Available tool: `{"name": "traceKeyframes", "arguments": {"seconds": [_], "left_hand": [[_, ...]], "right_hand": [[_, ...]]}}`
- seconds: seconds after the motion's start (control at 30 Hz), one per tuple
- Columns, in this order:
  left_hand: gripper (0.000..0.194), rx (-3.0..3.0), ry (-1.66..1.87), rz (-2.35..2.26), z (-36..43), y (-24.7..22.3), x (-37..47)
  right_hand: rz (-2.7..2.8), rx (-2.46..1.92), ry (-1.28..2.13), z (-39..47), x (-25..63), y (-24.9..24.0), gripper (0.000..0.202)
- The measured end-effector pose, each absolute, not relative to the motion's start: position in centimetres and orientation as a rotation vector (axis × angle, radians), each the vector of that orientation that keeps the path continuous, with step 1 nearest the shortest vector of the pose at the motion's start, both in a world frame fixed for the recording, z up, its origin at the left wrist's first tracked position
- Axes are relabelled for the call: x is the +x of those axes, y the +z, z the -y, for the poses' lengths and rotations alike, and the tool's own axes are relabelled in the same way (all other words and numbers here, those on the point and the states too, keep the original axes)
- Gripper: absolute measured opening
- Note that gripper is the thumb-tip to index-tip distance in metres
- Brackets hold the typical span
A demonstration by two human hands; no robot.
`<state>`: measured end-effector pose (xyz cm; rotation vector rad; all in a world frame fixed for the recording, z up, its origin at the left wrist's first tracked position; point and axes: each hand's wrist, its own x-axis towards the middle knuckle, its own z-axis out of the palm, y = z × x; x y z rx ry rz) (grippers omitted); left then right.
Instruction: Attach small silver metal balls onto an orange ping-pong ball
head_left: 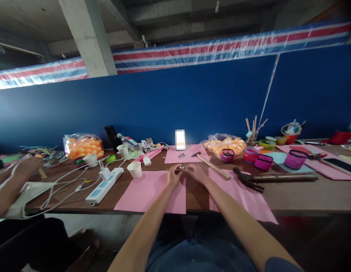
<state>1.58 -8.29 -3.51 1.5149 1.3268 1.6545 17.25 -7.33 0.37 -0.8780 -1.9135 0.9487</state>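
Note:
My left hand (173, 175) is closed, pinching a small shiny round metal piece (181, 168) between thumb and fingers. Close beside it on the right, my right hand (197, 173) has its fingers drawn together at the piece; whether they grip part of it is too small to make out. Both hands are over the table, between two pink sheets. Beyond them, several small metal pieces (181, 155) lie on another pink sheet (172, 158). A hammer with a pale wooden handle (215, 167) rests to the right of my right hand.
A claw hammer (277, 177) lies at the right, near purple mesh-sided containers (263, 162). Bags of orange balls (84, 147) stand at the back. Left are a white paper cup (135, 170), a power strip (104, 187) with cables, and another person's arm (14, 177).

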Motion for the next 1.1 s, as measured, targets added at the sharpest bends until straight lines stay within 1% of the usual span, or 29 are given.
{"name": "traceKeyframes", "arguments": {"seconds": [0.2,0.57,1.1], "left_hand": [[0.039,1.507,1.666,-1.327,8.3,-3.5,1.6],[0.04,1.564,1.637,-1.356,8.3,-3.5,1.6],[0.04,1.633,1.583,-1.455,8.7,-2.9,1.9]], "right_hand": [[1.876,-0.908,0.956,7.5,17.2,0.4,0.02],[1.823,-0.942,0.989,7.7,17.1,0.8,0.022],[1.849,-1.035,0.924,8.3,17.2,1.7,0.014]]}}
